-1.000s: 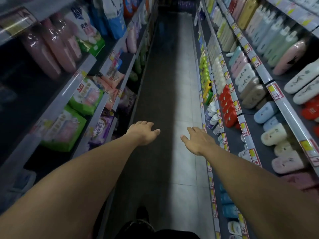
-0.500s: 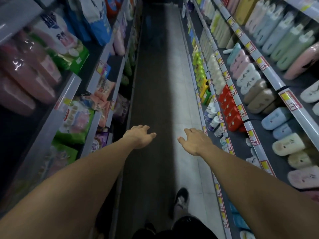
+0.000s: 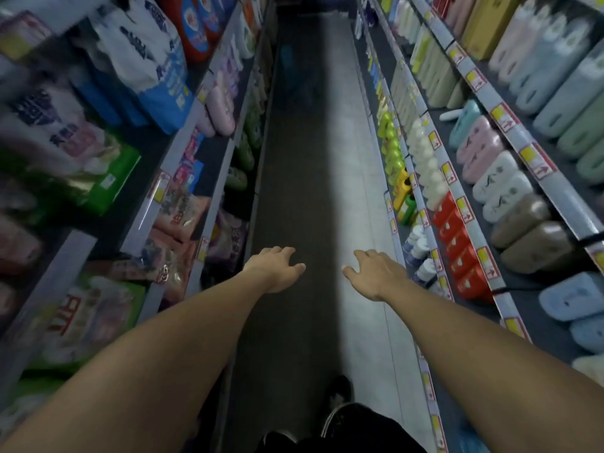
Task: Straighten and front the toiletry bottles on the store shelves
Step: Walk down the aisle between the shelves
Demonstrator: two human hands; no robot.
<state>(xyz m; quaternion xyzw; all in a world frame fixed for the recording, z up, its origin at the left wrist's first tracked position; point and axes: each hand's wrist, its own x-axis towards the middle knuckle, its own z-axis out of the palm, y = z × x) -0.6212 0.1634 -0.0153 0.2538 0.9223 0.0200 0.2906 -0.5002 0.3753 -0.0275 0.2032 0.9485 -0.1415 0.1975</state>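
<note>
Two hands: left grip (image 3: pixel 277 269), right grip (image 3: pixel 379 275); one shoe (image 3: pixel 336 405).

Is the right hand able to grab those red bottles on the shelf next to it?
Probably yes. The right hand is open and empty, the red bottles sit just beside it at the shelf front, and nothing lies between.

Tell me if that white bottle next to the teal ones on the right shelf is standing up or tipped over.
Tipped over. The white bottle lies on its side on the dark shelf, beside the teal bottle.
</note>
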